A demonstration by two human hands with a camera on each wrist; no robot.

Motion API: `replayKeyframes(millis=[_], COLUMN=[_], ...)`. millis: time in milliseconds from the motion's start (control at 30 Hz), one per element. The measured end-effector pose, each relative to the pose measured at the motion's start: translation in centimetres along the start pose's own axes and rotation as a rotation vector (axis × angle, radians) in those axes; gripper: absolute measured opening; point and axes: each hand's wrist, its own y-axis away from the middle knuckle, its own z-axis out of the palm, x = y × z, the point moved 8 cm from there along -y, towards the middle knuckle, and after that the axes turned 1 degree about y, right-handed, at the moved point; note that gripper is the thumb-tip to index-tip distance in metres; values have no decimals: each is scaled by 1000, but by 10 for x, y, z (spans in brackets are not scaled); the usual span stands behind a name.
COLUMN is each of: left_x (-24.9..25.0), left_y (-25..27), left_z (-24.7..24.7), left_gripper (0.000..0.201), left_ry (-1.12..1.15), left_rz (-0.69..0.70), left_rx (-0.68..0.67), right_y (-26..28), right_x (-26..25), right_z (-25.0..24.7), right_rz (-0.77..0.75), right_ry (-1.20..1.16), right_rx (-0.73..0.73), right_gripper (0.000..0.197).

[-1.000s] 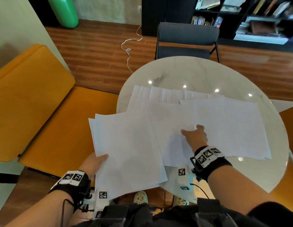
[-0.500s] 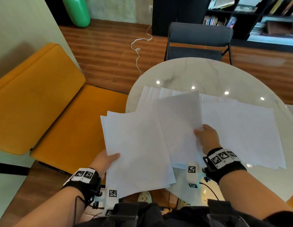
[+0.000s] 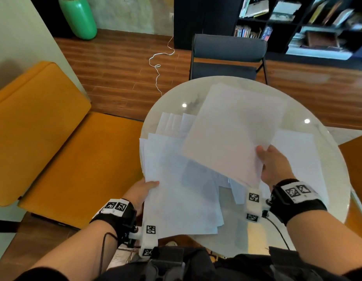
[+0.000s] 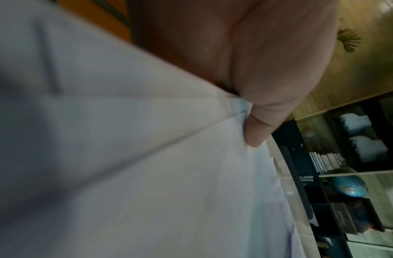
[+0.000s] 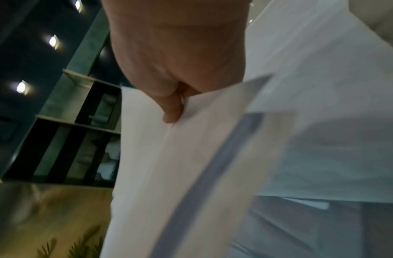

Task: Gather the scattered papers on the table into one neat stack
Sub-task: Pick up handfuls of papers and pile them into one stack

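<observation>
The right hand (image 3: 274,166) is pinching a white sheet (image 3: 232,130) by its near right edge, lifting it tilted above the round table (image 3: 247,236). The left hand (image 3: 142,192) is gripping a loose stack of papers (image 3: 180,195) at the table's near left, thumb on top. More sheets (image 3: 297,155) are lying fanned beneath. A dark chair (image 3: 228,55) is standing at the far side, an orange bench (image 3: 54,149) on the left.

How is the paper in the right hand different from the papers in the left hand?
The sheet in the right hand is lifted above the table; the bundle in the left hand hangs over the table's near edge. The sheet looks single; the bundle shows several fanned edges. Both are white and gripped.
</observation>
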Motion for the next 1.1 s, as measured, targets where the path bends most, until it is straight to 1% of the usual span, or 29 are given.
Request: replayKeyframes(millis=[67, 100, 200, 267, 333, 400, 467, 533, 567, 633, 700, 733, 800, 867, 900, 933, 967, 1033, 1067, 1100], left_x=[0, -1, -6, -7, -5, -5, -6, -7, -8, -8, -9, -10, -16, -30, -31, -27, -20, 2, 6, 8], left_y=[-3, -5, -11, -14, -15, -16, -17, -18, -18, -18, -18, -20, -29, -56, -60, -55, -45, -16, -13, -12], left_z=[10, 12, 16, 20, 27, 32, 35, 35, 34, 35, 33, 30, 21, 3, 1, 5, 15, 44, 50, 53], left_gripper=[35, 36, 44, 53, 52, 45, 44, 43, 42, 40, 43, 49, 73, 101, 110, 112, 103, 65, 51, 45], left_ry=[5, 24, 87, 27, -58, -88, -93, -95, -95, -102, -103, -104, -118, -147, -162, -165, -145, -126, -129, -143], left_rz=[-10, -16, -59, -52, -10, 11, 10, -2, -8, -7, -5, -8, -25, -45, -57, -69, -69, -46, -36, -19], left_rx=[13, 33, 70, 31, 7, 11, 24, 50, 64, 88, 115, 137, 193, 251, 267, 259, 232, 168, 149, 144], right_y=[5, 7, 14, 16, 10, -1, -15, -27, -32, -40, -45, -46, -48, -52, -55, -57, -58, -62, -62, -64], right_x=[15, 25, 49, 57, 58, 55, 49, 49, 53, 63, 70, 72, 74, 80, 84, 85, 86, 83, 80, 79], right_z=[20, 28, 41, 41, 27, 2, -28, -55, -64, -77, -82, -82, -83, -86, -88, -90, -93, -96, -98, -101], right_rz=[32, 48, 133, 122, 49, -14, -27, 44, 105, 209, 252, 249, 231, 246, 251, 253, 244, 189, 164, 138], right_ry=[24, 40, 67, 127, 231, 386, 555, 717, 776, 836, 931, 990, 1026, 905, 837, 803, 792, 768, 725, 666], right_rx=[-141, -193, -251, -273, -237, -111, 69, 181, 189, 156, 129, 123, 140, 142, 138, 128, 115, 103, 106, 123], right_gripper=[16, 17, 30, 31, 30, 29, 41, 65, 77, 98, 107, 108, 103, 89, 78, 68, 58, 38, 30, 25])
